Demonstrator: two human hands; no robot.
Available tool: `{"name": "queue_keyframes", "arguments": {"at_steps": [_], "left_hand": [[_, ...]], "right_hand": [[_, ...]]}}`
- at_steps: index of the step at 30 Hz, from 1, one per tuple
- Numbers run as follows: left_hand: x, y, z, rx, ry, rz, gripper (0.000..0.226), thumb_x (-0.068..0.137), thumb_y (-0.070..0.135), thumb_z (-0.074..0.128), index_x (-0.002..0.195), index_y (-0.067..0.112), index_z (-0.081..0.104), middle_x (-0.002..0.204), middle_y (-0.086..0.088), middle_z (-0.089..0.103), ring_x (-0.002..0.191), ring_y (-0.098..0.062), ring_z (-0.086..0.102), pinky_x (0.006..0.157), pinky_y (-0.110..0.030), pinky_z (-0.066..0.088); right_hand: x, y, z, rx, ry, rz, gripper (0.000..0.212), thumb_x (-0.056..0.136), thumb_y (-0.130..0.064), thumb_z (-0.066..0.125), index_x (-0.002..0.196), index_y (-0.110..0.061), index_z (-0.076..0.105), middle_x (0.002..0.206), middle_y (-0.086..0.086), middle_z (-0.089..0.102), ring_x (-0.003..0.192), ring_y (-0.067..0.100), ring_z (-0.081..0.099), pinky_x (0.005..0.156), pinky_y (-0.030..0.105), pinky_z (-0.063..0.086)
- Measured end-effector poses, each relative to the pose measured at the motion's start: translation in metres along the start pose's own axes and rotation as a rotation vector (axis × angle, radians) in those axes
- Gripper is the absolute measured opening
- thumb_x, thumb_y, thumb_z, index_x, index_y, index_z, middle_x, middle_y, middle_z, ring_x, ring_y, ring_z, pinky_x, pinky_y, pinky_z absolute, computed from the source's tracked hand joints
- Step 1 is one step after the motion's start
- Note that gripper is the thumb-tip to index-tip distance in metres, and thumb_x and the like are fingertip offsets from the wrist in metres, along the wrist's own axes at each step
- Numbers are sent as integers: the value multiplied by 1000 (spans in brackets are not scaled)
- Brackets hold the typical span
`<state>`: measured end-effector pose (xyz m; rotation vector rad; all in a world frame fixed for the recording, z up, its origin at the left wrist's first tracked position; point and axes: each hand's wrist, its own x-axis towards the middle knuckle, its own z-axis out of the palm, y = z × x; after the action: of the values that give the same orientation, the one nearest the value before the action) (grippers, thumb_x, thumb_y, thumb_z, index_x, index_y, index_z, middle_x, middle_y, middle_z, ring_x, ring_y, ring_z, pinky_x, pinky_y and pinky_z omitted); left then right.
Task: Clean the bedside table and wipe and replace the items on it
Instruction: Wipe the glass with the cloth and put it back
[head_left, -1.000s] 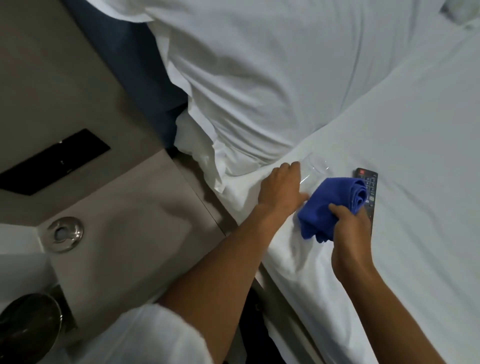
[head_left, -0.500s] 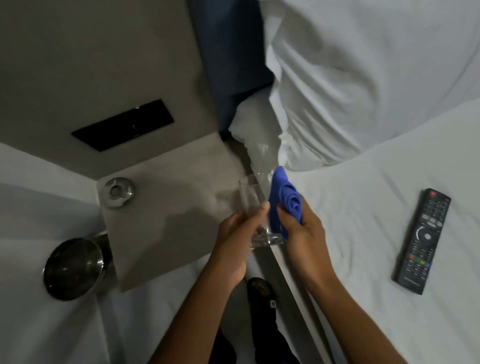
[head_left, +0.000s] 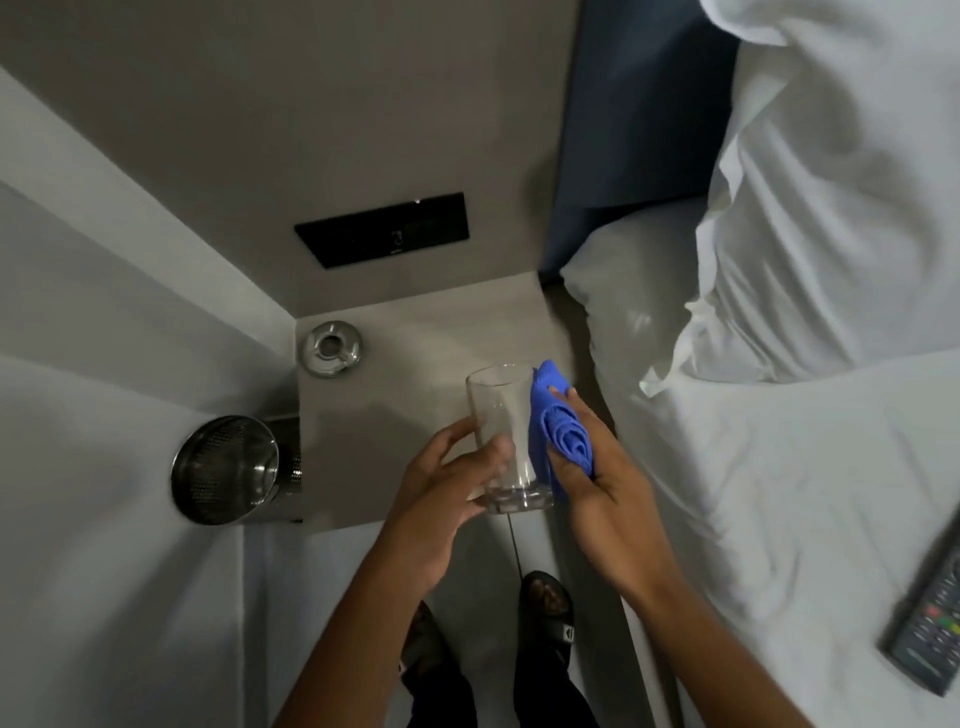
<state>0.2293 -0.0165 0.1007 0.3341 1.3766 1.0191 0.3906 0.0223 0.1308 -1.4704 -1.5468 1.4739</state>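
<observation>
A clear drinking glass (head_left: 501, 415) is held upright above the front part of the grey bedside table (head_left: 415, 364). My left hand (head_left: 441, 499) grips its lower left side and base. My right hand (head_left: 587, 467) holds a folded blue cloth (head_left: 558, 426) pressed against the glass's right side. A silver ashtray (head_left: 332, 347) sits at the table's back left corner. A black remote control (head_left: 930, 629) lies on the white bed at the lower right.
A shiny metal bin (head_left: 228, 470) stands on the floor left of the table. White pillows (head_left: 805, 208) and the bed sheet (head_left: 779, 493) fill the right side. A black switch panel (head_left: 384, 235) is set in the wall behind the table. My sandalled feet (head_left: 545, 608) are below.
My left hand lifted the glass off the bed and brought it over the bedside table. My right hand followed with the cloth, now against the glass. The view swung left, away from the remote.
</observation>
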Motion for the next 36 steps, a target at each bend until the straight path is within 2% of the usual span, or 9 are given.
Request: {"name": "queue_keyframes", "arguments": {"at_steps": [3,8,10,14,16,19,23,30,36], "left_hand": [[-2,-7,-9,-26,8,7,73,60,45,89,125,29,58,107,-9,77,100,-24,74,80,-37,59],[6,-3,-16,-291,144,-57,57,65,45,82,110,13,67,101,-12,78,95,-24,75,79,-38,59],[10,0,-18,-452,176,-103,51,70,43,74,112,15,66,102,-13,78,96,-22,75,79,-35,60],[15,10,-18,-733,50,-241,74,82,53,60,132,-1,57,128,-25,65,119,-35,64,105,-46,50],[16,21,-22,-815,-22,-320,81,82,63,54,127,-4,60,122,-26,67,107,-37,70,92,-46,57],[26,29,-33,-745,120,-310,78,84,64,55,130,2,60,124,-22,66,106,-35,69,82,-44,60],[44,39,-38,-681,249,-248,60,85,45,66,126,2,60,99,-13,77,89,-20,74,82,-33,61],[97,43,-32,-571,110,-438,80,79,62,62,129,0,59,130,-22,63,123,-35,60,111,-45,43],[181,56,-42,-139,315,-345,59,82,44,68,131,14,52,123,-20,60,102,-33,66,62,-37,61]], "right_hand": [[9,-5,11,-9,-62,-16,58,95,-9,49,142,-42,39,150,-19,40,131,-12,36,104,5,30],[0,-7,28,-86,-134,-114,77,91,-8,52,117,-78,31,152,-14,37,137,-1,35,104,2,26],[-7,-5,34,-175,-125,-150,81,92,-3,50,126,-73,29,155,-12,32,141,3,31,110,9,25],[-15,-4,57,-450,-169,-229,76,88,-3,46,147,-45,22,162,-16,7,148,6,6,112,7,6],[-16,-4,70,-491,-200,-239,73,88,-14,40,146,-51,17,161,-21,2,149,6,2,114,12,6],[-16,0,81,-434,-168,-177,65,93,-26,37,139,-65,13,156,-34,1,147,0,6,116,25,18],[8,-3,91,-263,-11,-27,74,94,-4,50,136,-57,22,158,-18,18,145,8,24,115,43,32],[40,-19,107,-273,21,1,72,94,-4,49,137,-55,21,159,-13,20,146,5,17,118,28,19],[59,-2,74,-21,257,283,53,95,-8,48,137,-40,46,138,-8,57,125,9,52,107,40,43]]}}
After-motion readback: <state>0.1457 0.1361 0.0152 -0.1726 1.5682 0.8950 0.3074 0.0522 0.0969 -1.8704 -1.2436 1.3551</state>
